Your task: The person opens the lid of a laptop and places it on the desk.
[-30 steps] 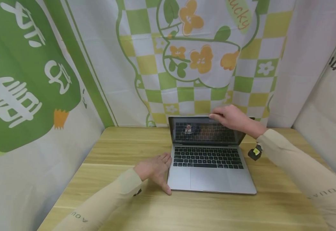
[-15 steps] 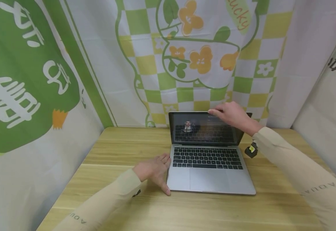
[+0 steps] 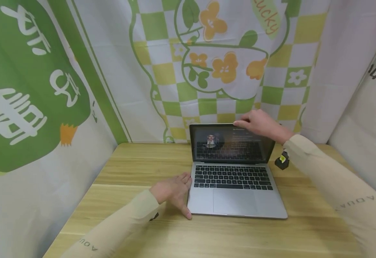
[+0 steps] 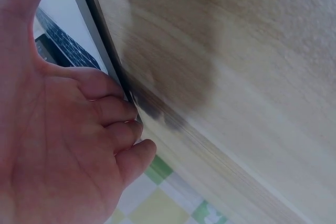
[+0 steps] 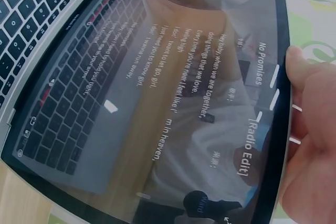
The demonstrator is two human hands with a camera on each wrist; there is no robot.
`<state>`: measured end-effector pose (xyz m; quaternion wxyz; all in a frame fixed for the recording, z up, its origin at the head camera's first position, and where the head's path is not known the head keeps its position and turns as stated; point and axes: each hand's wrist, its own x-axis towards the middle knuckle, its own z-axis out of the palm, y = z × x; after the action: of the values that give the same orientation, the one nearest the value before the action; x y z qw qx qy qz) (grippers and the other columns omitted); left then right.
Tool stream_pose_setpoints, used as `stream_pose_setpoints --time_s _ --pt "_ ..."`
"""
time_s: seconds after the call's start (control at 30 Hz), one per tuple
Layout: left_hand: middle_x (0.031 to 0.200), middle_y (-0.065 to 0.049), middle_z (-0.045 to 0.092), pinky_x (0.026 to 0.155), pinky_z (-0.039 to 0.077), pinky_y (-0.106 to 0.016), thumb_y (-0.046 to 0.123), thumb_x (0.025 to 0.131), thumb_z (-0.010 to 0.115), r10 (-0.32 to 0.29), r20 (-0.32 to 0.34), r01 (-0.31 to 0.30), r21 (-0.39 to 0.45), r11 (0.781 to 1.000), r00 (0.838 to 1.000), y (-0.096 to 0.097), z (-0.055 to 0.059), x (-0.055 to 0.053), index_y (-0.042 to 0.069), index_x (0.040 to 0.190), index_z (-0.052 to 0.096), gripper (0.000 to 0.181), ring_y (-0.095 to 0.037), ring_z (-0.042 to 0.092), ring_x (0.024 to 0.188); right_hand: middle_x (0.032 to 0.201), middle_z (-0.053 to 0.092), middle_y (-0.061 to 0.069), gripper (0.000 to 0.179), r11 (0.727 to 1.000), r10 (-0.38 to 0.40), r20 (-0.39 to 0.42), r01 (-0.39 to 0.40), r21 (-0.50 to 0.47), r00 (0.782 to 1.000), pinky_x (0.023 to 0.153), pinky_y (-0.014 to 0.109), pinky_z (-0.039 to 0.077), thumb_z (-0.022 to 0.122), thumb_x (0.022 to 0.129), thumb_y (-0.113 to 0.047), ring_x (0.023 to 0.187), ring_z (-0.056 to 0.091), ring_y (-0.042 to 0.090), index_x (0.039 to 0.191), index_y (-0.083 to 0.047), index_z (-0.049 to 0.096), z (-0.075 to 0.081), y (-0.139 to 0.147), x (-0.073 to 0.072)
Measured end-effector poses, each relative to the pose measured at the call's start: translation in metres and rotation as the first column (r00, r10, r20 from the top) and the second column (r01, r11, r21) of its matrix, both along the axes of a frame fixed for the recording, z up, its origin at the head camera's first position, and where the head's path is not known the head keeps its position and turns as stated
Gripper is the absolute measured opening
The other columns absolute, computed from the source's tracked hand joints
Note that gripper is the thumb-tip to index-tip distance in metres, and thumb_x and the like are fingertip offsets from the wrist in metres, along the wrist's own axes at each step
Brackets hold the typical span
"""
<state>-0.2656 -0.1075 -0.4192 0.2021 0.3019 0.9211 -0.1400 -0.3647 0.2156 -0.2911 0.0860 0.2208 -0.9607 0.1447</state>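
Note:
A silver laptop (image 3: 233, 200) with black keys lies on the wooden table, its screen (image 3: 220, 145) raised and lit dimly. My right hand (image 3: 260, 123) grips the screen's top edge right of the middle; in the right wrist view the thumb (image 5: 296, 64) is on the display side and the other fingers are partly hidden behind. White song lyrics show on the dark display, mixed with reflections of the keyboard. My left hand (image 3: 173, 193) rests against the left side of the laptop base, thumb spread toward the front corner. In the left wrist view its fingertips (image 4: 134, 156) are lightly bent along that edge.
The wooden table (image 3: 133, 165) extends around the laptop on all sides. A green, yellow and white patterned curtain (image 3: 178, 89) hangs just behind the screen. Printed fabric walls (image 3: 88, 172) stand at left and right. A small black device (image 3: 282, 161) sits under the right wrist.
The screen has tilted farther back and its top edge has risen, with my right hand moving up along with it. The display content has become clearer. My left hand stays at the base.

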Motion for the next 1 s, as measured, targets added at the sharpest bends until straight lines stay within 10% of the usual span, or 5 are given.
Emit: stream_pose_setpoints --time_s 0.3,1.0 --pt "0.166 -0.014 0.007 0.126 0.016 -0.036 0.088 0.059 0.063 0.009 0.004 -0.009 -0.004 1.000 1.000 0.000 -0.001 0.000 0.004 0.157 0.017 0.137 -0.026 0.008 0.154 0.051 0.037 -0.003 0.041 0.999 -0.053 0.017 0.053 0.009 0.998 0.050 0.029 0.033 0.054 0.099 -0.044 0.047 0.030 0.012 0.077 -0.013 0.068 0.004 0.004 -0.005" --pt "0.166 -0.012 0.006 0.126 0.015 -0.036 0.089 0.058 0.063 0.017 0.004 -0.017 -0.015 1.000 1.000 0.000 -0.001 -0.002 0.005 0.157 0.016 0.138 -0.025 0.007 0.154 0.052 0.037 -0.002 0.051 0.999 -0.052 -0.036 0.052 0.005 0.998 0.052 0.029 0.032 0.055 0.099 -0.043 0.048 0.033 0.014 0.059 -0.014 0.043 0.005 0.019 -0.016"
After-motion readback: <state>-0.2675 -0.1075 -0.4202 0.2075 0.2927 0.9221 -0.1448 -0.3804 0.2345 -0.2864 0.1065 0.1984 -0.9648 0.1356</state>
